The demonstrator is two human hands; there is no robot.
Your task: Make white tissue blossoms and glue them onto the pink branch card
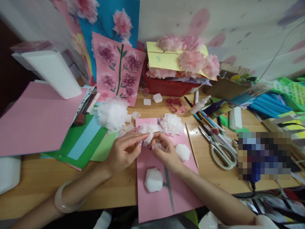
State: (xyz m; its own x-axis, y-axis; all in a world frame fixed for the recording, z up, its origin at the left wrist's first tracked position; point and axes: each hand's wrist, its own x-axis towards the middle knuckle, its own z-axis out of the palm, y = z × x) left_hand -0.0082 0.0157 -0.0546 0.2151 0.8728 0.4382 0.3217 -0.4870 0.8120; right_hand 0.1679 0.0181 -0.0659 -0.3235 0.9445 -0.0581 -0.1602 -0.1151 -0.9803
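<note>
My left hand (125,148) and my right hand (165,149) meet above a pink sheet of card (181,194). Between their fingertips they pinch a small piece of white tissue paper (149,137), partly covered by the fingers. Just behind it, a ruffled white paper flower (172,124) sits at the card's top. A white paper disc (153,180) lies lower on the card, near a painted grey-green stem. Another white disc (183,152) rests to the right of my right hand. Loose white tissue sheets (111,115) are heaped beyond my left hand.
Scissors (223,155), a thin wooden stick (191,145) and several brushes and pens lie to the right. A red basket (171,87) with paper-flower cards stands at the back. Coloured sheets (83,143) lie left, near a leaning pink flower picture (113,68). One area at right is pixelated.
</note>
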